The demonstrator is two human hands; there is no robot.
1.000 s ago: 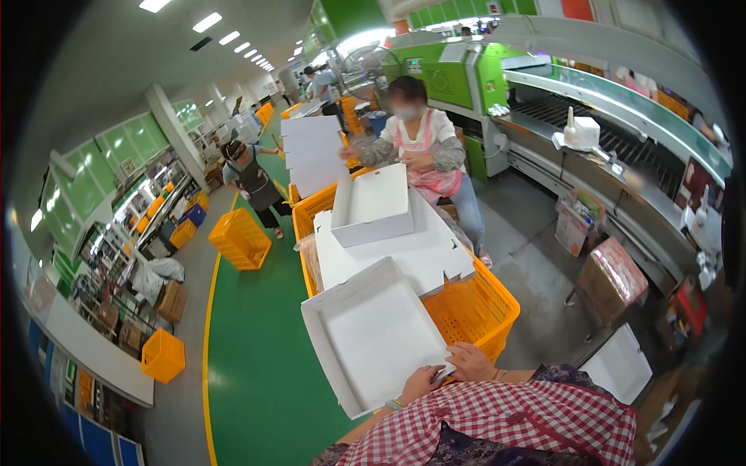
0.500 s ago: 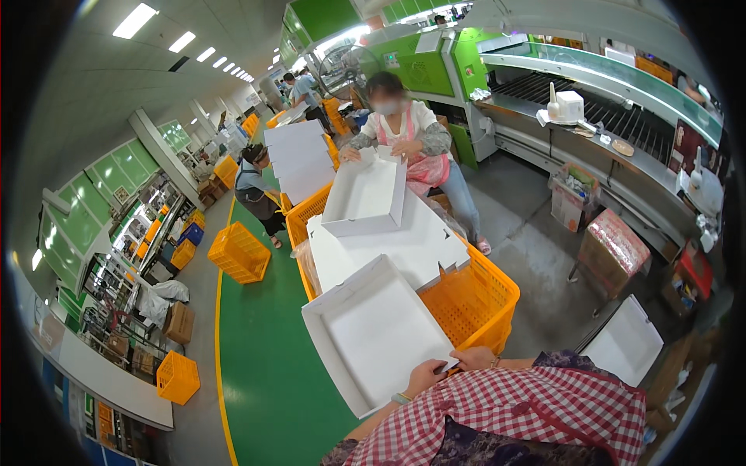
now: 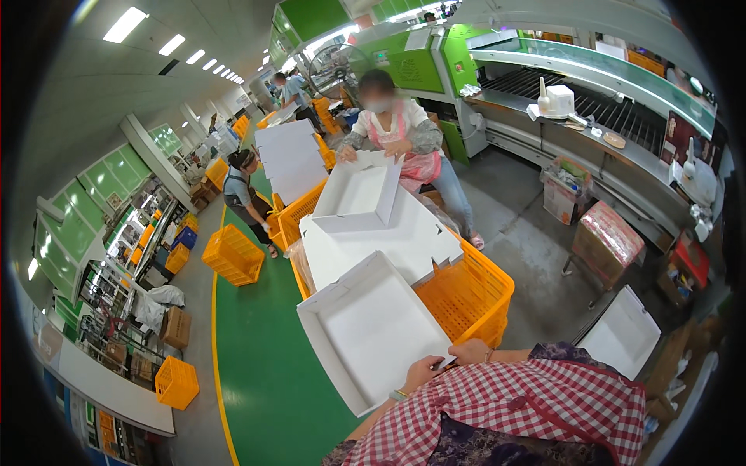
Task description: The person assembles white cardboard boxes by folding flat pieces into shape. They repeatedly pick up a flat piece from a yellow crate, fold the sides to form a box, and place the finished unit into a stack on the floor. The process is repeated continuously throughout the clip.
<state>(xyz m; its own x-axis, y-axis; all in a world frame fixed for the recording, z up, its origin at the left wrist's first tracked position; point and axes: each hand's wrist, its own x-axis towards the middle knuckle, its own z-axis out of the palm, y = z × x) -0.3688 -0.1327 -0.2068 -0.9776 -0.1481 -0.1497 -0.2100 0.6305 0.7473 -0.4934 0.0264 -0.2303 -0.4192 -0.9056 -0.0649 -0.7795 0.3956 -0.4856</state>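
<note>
A shallow white cardboard box (image 3: 371,326), its inside facing up, slants toward me over the near end of the yellow crates. My left hand (image 3: 422,374) is closed on the box's near edge by the corner. Close beside it, my right hand (image 3: 469,352) is closed at the same corner, its fingertips partly hidden. Under the box lie flat white cardboard sheets (image 3: 369,247) across a yellow plastic crate (image 3: 466,299). Farther off, a second white box (image 3: 359,194) rests on the sheets, and a masked co-worker's two hands (image 3: 399,147) are on its far edge.
Another person (image 3: 247,198) stands left of the crates, near a loose yellow crate (image 3: 233,255) on the green floor. A white box (image 3: 620,332) stands low at my right. Behind it are a wrapped carton (image 3: 608,242) and a conveyor machine (image 3: 575,128).
The whole view has shifted slightly. The person at the left has turned and straightened somewhat. My hands stay at the box corner, and the co-worker keeps hold of the far box.
</note>
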